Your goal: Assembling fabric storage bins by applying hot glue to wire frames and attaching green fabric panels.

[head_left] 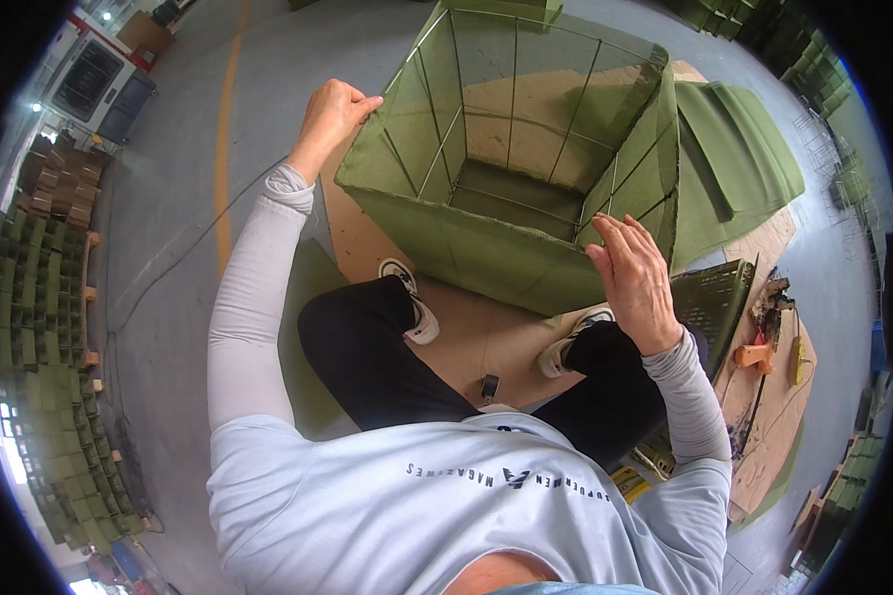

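Note:
Before my knees stands a large open-topped box (506, 260) of green fabric on a metal wire frame. Its far side looks sheer and its inside shows thin wire bars (513, 89). My left hand (332, 117) is closed at the left rim, thumb and finger pinching the fabric edge. Over the near right corner my right hand (633, 273) is open, fingers stretched out and leaning toward the rim. Whether its fingertips touch the fabric I cannot tell.
Brown cardboard (466, 347) lies under the box and my feet. Stacked green sheets (739, 159) lie to the right. Nearer is a green crate (714, 297) beside an orange-handled tool (754, 357). A small dark object (489, 387) sits between my legs. Stacked green boxes (40, 297) stand far left.

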{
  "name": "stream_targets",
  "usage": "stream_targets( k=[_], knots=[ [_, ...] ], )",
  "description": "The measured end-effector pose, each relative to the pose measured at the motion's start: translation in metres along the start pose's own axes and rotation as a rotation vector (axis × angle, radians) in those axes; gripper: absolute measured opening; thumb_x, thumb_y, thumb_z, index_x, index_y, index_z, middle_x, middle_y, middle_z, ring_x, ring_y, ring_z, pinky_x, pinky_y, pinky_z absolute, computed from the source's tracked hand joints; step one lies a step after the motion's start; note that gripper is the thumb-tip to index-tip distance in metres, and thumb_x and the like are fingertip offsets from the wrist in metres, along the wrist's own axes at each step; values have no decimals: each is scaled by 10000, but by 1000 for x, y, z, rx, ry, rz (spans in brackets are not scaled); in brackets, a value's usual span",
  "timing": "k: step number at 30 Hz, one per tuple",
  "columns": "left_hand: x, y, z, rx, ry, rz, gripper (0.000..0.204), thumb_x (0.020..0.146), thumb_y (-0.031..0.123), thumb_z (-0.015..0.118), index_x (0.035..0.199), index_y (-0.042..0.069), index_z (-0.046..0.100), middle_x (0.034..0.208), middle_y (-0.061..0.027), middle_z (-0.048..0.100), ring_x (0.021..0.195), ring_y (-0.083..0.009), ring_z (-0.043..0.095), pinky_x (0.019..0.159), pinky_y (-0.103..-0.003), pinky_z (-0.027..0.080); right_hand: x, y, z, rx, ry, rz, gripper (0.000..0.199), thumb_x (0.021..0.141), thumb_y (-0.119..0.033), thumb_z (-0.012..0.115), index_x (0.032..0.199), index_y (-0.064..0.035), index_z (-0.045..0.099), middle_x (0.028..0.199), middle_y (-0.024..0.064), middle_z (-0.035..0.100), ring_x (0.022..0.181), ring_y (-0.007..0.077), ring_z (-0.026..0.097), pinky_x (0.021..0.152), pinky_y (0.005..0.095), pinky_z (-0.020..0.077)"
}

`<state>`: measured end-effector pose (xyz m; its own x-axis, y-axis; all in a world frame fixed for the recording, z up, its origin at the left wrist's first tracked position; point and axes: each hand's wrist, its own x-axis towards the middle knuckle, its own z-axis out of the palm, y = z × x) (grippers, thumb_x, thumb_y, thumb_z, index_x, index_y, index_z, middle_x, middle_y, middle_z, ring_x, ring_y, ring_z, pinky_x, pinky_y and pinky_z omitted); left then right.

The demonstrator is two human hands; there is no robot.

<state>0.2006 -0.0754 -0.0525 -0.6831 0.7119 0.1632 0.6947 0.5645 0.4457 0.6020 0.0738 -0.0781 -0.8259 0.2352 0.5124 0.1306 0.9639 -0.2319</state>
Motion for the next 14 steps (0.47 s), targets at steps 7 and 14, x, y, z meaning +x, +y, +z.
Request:
stream_targets(
  k=[7, 14],
  knots=[
    [7, 1, 2, 178, -11, 11, 321, 806, 322, 787, 808, 1, 772, 721, -154, 719, 701, -272, 710, 704, -370, 555, -5, 7, 8, -31, 6, -11, 346, 894, -229, 682, 1110, 20, 578, 1079, 169, 653, 1012, 350, 635, 992, 450, 490],
    [1, 11, 5, 406, 73, 103, 237, 771, 267, 795, 830, 38, 783, 799, -174, 733, 753, -310, 717, 742, -411, 564, -8, 7, 11, -58, 39, -20, 399, 896, -293, 680, 1099, 32, 571, 1084, 174, 652, 1014, 352, 637, 995, 454, 488]
  ],
)
